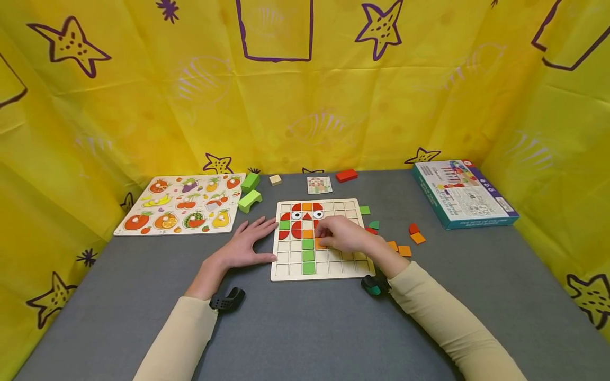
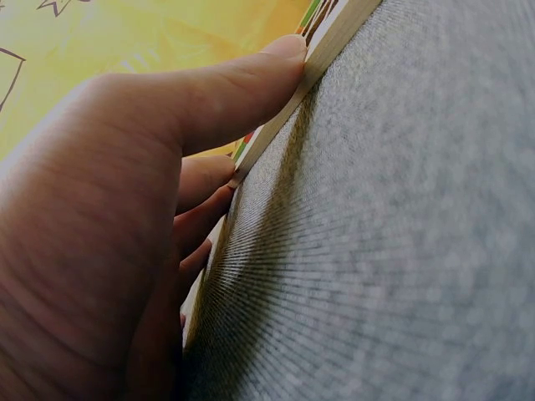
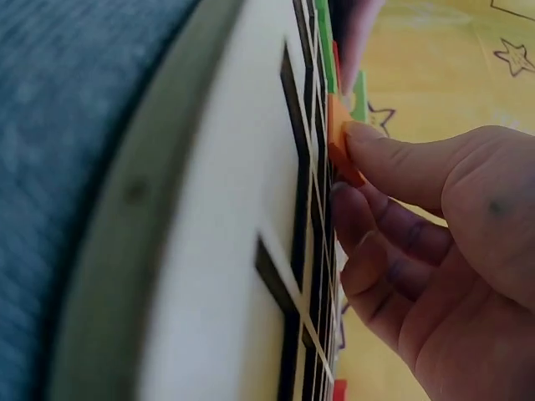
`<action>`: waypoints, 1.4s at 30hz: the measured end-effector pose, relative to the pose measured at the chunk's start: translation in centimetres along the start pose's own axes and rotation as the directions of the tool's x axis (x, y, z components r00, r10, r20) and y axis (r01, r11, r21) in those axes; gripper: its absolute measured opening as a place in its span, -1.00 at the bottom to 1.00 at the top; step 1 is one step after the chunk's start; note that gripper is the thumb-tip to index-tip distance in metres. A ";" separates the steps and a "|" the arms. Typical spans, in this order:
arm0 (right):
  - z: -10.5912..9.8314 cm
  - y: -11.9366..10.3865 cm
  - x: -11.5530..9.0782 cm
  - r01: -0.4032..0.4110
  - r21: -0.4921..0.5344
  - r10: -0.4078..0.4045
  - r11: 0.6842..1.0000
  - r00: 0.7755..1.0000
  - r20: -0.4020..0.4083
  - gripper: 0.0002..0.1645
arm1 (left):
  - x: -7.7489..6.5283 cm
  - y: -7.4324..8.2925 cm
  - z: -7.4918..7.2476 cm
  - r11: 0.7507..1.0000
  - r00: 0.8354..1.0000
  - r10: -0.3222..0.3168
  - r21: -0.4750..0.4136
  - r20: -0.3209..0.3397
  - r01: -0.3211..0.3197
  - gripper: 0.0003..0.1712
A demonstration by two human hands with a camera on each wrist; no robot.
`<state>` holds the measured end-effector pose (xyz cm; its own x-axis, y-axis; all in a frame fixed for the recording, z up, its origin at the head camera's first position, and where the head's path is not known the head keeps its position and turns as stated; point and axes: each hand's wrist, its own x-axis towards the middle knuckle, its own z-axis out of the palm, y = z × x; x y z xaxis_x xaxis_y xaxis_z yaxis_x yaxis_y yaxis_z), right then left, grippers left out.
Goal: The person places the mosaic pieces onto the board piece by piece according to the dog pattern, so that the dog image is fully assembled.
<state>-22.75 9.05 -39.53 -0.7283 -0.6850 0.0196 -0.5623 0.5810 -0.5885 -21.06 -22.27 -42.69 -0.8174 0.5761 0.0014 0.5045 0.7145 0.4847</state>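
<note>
A pale wooden grid board (image 1: 286, 270) lies on the table, with red, orange and green tiles and two eye tiles (image 1: 318, 215) set in its upper left part. A column of green tiles (image 1: 308, 255) runs below them. My right hand (image 1: 345, 234) pinches an orange square tile (image 3: 338, 138) between thumb and fingers, at the grid beside the top green tile of that column. My left hand (image 1: 249, 244) has its fingers spread, and the thumb (image 2: 251, 79) and fingertips touch the board's left edge.
Loose orange tiles (image 1: 404, 251) and a green tile (image 1: 365, 210) lie right of the board. Behind it are a small picture card (image 1: 319, 185) and a red block (image 1: 346, 175). A fruit puzzle (image 1: 224, 222) and green blocks (image 1: 250, 201) stand left, a box (image 1: 469, 196) right.
</note>
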 end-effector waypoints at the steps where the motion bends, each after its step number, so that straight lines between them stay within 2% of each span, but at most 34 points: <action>1: 0.1 0.0 0.0 0.000 -0.008 0.000 1.000 1.000 -0.001 -0.94 | 0.0 0.0 0.0 1.000 1.000 -0.001 0.000 0.000 0.001 0.09; 6: 0.2 0.1 -0.1 0.018 -0.037 -0.018 0.999 1.000 -0.002 -0.94 | 0.0 0.1 0.0 1.000 1.000 0.002 0.000 -0.004 -0.002 0.09; 14: -1.3 0.9 -1.4 0.013 0.025 -0.012 1.000 0.999 -0.032 -0.91 | 0.1 0.1 0.0 1.000 1.000 0.007 0.003 -0.003 -0.007 0.08; 21: -3.5 2.5 -4.1 -0.068 0.068 0.072 0.995 0.996 -0.053 -0.81 | 0.1 0.0 -0.1 1.000 1.000 0.014 0.009 -0.011 -0.014 0.09; 28: -4.8 4.4 -7.0 -0.115 0.054 0.118 0.992 0.992 -0.055 -0.80 | 0.1 -0.1 -0.2 1.000 1.000 0.011 0.008 -0.010 -0.011 0.09; 38: -6.3 6.4 -10.7 -0.209 0.040 0.208 0.977 0.978 0.024 -0.78 | 0.0 0.0 0.0 1.000 1.000 -0.001 0.004 0.001 0.001 0.09; 42: -6.6 6.9 -11.6 -0.185 0.008 0.184 0.983 0.982 0.036 -0.78 | 0.0 -0.1 0.0 1.000 1.000 -0.006 0.006 0.002 0.006 0.10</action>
<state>-20.83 23.91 -38.49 -0.8048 -0.5816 -0.1183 -0.4148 0.6938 -0.5887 -21.08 -22.35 -42.69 -0.8195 0.5731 -0.0034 0.5016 0.7202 0.4793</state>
